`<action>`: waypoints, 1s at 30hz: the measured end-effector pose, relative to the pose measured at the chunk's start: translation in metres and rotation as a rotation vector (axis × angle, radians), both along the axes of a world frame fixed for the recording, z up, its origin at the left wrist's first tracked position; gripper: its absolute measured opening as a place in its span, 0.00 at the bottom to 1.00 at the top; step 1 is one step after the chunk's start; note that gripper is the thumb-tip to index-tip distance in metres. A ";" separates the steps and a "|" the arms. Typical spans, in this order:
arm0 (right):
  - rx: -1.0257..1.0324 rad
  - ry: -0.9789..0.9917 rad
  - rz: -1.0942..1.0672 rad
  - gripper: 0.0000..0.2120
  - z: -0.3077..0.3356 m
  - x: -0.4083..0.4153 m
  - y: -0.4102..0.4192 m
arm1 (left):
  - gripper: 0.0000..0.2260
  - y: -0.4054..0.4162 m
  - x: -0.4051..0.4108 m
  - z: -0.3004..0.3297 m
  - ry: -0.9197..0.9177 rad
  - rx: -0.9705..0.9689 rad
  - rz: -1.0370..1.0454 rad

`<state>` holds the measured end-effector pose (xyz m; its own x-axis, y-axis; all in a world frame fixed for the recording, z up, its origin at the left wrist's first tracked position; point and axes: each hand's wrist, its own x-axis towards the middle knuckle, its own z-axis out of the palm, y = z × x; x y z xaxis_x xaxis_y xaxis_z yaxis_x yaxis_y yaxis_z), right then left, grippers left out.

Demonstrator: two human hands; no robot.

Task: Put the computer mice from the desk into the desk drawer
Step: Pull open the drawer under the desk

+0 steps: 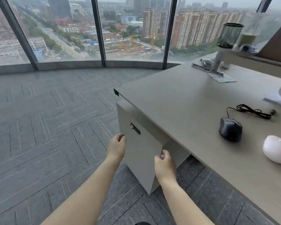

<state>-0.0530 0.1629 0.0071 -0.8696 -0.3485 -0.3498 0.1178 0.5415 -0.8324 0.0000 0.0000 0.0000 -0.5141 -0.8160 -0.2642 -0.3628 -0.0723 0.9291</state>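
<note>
A black wired mouse (230, 129) lies on the grey desk (177, 98) at the right, its cable coiled behind it. A white mouse (276, 149) lies just to its right near the frame edge. Under the desk's left end hangs the grey drawer unit (141, 151) with a small lock on its front. My left hand (116, 147) holds the left edge of the drawer front. My right hand (165, 166) pinches the front's right edge. The drawer front stands slightly out from the cabinet; its inside is hidden.
A mesh pen cup (229, 35) stands on a raised shelf at the back right, with a monitor stand base (206, 67) and a leaflet (222, 77) below it. Curved floor-to-ceiling windows face grey carpet tiles (47, 119) to the left.
</note>
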 end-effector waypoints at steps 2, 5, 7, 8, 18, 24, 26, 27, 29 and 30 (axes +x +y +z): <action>0.009 -0.014 -0.046 0.25 -0.008 -0.010 -0.006 | 0.16 -0.014 -0.021 -0.012 0.034 0.152 0.072; -0.029 -0.055 -0.079 0.23 -0.022 -0.022 -0.016 | 0.11 -0.032 -0.058 -0.024 0.115 0.423 0.197; -0.029 -0.057 -0.119 0.17 -0.030 -0.025 -0.018 | 0.12 -0.041 -0.079 -0.030 0.127 0.499 0.226; -0.017 -0.040 -0.136 0.15 -0.030 -0.025 -0.019 | 0.14 -0.043 -0.087 -0.030 0.126 0.509 0.218; -0.058 0.013 -0.207 0.17 -0.044 -0.019 -0.021 | 0.16 -0.074 -0.120 -0.069 0.106 0.559 0.305; -0.030 0.036 -0.119 0.16 -0.035 0.000 -0.012 | 0.20 -0.074 -0.100 -0.057 0.090 0.563 0.385; -0.054 0.006 -0.060 0.18 -0.033 0.014 -0.005 | 0.18 -0.073 -0.072 -0.056 0.075 0.538 0.420; -0.088 -0.027 -0.030 0.19 -0.033 0.022 -0.003 | 0.17 -0.074 -0.056 -0.058 0.083 0.528 0.423; -0.128 -0.107 0.036 0.21 -0.035 0.039 -0.001 | 0.11 -0.078 -0.019 -0.063 0.106 0.503 0.412; -0.129 -0.137 0.077 0.22 -0.038 0.048 -0.001 | 0.08 -0.080 0.001 -0.064 0.111 0.488 0.408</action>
<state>-0.0052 0.1615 -0.0309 -0.7860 -0.4616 -0.4112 0.1975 0.4429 -0.8746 0.0013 -0.0799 -0.0639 -0.2331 -0.7511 -0.6177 -0.1206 -0.6080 0.7848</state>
